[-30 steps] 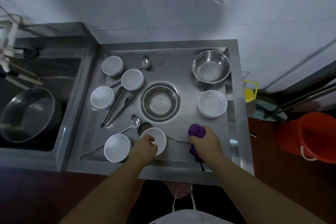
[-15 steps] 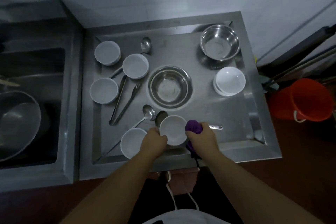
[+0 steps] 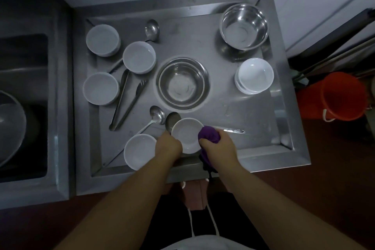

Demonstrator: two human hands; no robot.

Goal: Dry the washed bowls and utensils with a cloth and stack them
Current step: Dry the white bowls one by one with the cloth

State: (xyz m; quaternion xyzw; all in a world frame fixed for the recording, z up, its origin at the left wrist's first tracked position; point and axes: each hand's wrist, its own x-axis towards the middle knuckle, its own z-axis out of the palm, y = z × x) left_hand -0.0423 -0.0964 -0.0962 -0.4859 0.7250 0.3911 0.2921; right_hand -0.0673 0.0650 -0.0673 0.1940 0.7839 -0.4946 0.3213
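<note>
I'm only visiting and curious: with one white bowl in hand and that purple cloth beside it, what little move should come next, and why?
Probably push the purple cloth into the held bowl and wipe round its inside. The left hand grips the bowl's rim, the right hand holds the bunched cloth at its edge, and a stack of white bowls waits at the right.

The bowls are white, among them the stacked white bowls (image 3: 254,75) at right. The cloth (image 3: 209,135) is purple (darker where it hangs). Steel bowl (image 3: 244,26), tongs (image 3: 129,98) and tray (image 3: 284,67) are plain silver-grey; the bucket (image 3: 336,95) is orange-red.
</note>
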